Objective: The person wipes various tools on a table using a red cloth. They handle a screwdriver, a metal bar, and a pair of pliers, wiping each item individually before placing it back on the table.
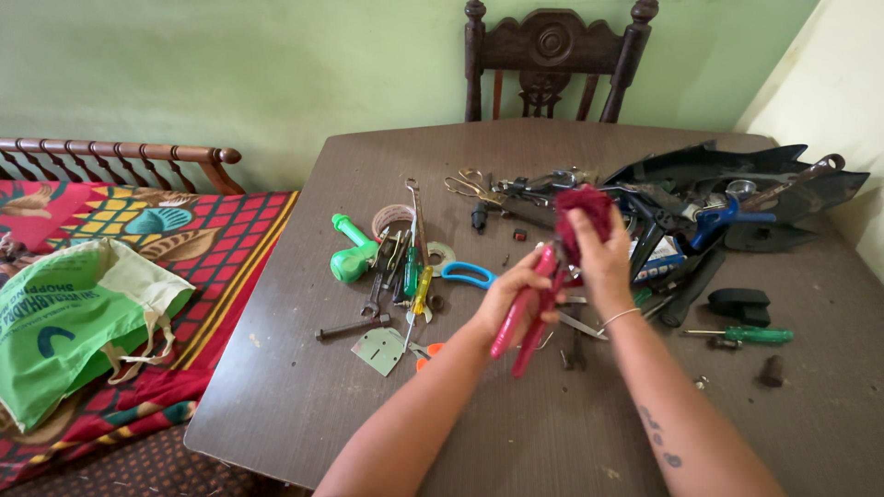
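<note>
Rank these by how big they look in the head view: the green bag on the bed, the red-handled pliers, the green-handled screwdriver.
1. green bag, clearly largest.
2. red-handled pliers, held in the left hand; being raised toward the camera may enlarge them.
3. green-handled screwdriver, smallest.

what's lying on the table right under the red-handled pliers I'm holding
Under the red-handled pliers, held in your left hand, a pair of orange-handled scissors and grey metal pieces lie on the table. Your hands and forearms cover whatever lies directly beneath them.

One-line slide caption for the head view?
Left hand holds red-handled pliers, right hand presses a dark red cloth to them above a tool-strewn table.
</note>
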